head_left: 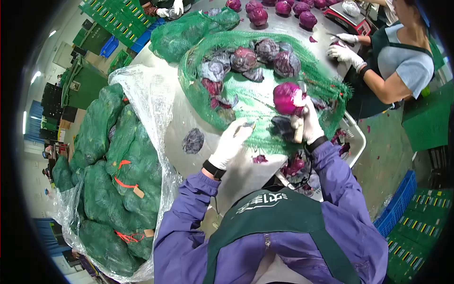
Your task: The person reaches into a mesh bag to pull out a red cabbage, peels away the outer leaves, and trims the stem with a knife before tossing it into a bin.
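My right hand, in a white glove, is closed around the pale wooden handle of a knife. At its fingertips is a peeled, bright purple red cabbage with a pale patch on its right side. Below the cabbage is a dark outer leaf. My left hand, also gloved, has its fingers drawn together at the net's near edge, by a small dark piece I cannot make out. Unpeeled red cabbages lie in an arc on the open green net bag.
A loose dark leaf lies on the metal table. Full green net bags are piled at left under plastic film. A white basket with trimmings stands at right. A co-worker works at far right, near peeled cabbages.
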A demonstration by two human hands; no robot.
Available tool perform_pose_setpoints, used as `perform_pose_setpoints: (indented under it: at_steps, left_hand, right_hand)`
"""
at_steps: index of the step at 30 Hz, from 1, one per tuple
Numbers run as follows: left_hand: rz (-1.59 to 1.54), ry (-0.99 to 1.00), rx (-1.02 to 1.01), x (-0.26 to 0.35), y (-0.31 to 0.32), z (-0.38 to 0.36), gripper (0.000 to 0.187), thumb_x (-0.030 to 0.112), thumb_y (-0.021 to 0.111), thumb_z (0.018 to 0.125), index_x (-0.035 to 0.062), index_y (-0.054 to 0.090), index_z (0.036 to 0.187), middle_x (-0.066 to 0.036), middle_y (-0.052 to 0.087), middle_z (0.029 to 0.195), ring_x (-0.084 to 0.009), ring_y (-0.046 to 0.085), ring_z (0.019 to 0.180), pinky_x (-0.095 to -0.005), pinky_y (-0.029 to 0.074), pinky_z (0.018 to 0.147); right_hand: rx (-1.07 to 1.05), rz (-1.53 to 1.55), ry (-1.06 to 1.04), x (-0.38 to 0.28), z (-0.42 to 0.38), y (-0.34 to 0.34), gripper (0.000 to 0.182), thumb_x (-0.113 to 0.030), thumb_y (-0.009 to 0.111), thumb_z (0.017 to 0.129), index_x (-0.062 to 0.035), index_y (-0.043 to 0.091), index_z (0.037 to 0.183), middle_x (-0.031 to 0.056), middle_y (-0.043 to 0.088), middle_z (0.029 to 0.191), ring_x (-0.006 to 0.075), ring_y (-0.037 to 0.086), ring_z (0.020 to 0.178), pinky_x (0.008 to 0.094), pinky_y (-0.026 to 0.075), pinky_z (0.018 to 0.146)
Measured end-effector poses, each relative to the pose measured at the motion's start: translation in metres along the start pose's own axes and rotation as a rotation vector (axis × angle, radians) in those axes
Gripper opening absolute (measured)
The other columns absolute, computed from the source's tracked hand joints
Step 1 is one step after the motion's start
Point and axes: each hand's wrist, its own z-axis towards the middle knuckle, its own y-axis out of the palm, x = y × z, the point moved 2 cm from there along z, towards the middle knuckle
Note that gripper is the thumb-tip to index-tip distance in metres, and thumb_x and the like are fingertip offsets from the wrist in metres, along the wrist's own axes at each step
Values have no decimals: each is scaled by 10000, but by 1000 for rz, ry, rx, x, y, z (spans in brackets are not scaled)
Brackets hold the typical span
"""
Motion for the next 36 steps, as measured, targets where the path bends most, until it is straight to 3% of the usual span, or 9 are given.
perform_pose_setpoints:
  at_steps: [4,8,15,17,19,23,25,31,36]
  left_hand:
    - [389,292,315,-15,-42,78,536,196,718,869,-11,500,1313,-143,565,1228,-234,560,1096,-338,448,960]
    - [728,102,637,-43,-74,138,926,308,729,810,-98,206,1458,-294,235,1499,-433,244,1394,-450,207,1172]
    - [783,-347,866,-20,-115,187,1226,460,880,593,-57,194,1467,-354,427,1326,-466,449,1233,-459,376,1071]
    - [733,-158,891,-28,-143,193,1224,445,894,568,-5,218,1484,-324,394,1402,-434,435,1281,-444,374,1084]
    - [623,-163,850,-24,-159,190,1213,404,913,539,28,248,1481,-294,379,1437,-402,435,1298,-436,374,1089]
    - [49,-29,704,-52,-181,177,1065,234,936,563,-19,329,1400,-161,512,1286,-251,542,1154,-352,461,989]
    - [-15,-61,618,-42,-161,144,1012,194,931,578,-14,345,1376,-140,516,1265,-227,549,1133,-337,486,946]
    - [375,198,178,10,-67,19,1050,261,917,549,40,358,1410,-160,432,1338,-292,468,1249,-399,392,1069]
    - [636,159,29,-20,19,-39,1042,286,891,555,38,355,1413,-209,411,1325,-383,456,1229,-449,410,1048]
  right_hand:
    - [174,-6,-319,-77,77,23,457,-535,659,841,-161,584,1092,-7,542,785,104,459,502,231,365,405]
    - [388,-143,-325,-145,166,5,578,-618,712,779,-132,574,1061,16,526,699,158,492,479,265,392,390]
    - [54,-572,-390,-127,198,32,340,-296,666,879,-60,586,1111,74,697,989,107,490,519,241,412,463]
    - [25,-947,-340,-70,155,60,407,-238,671,844,-67,571,1200,94,681,1046,137,577,635,285,490,575]
    - [-259,-1506,-799,-9,118,42,479,-227,684,813,-78,547,1247,123,661,1038,220,650,825,344,529,724]
    - [-135,-1717,-438,31,27,6,398,-168,676,791,-74,600,1169,155,642,1033,334,638,949,377,519,825]
    - [86,-1670,-650,24,15,-47,351,-104,659,787,-72,619,1134,158,645,1029,322,648,912,371,520,819]
    - [757,-960,-242,-22,-59,-184,563,-133,683,898,40,434,1372,29,615,979,116,563,826,255,483,761]
    - [405,-824,-209,17,-136,-74,549,-105,512,989,-70,305,1497,82,615,1115,109,602,671,216,521,573]
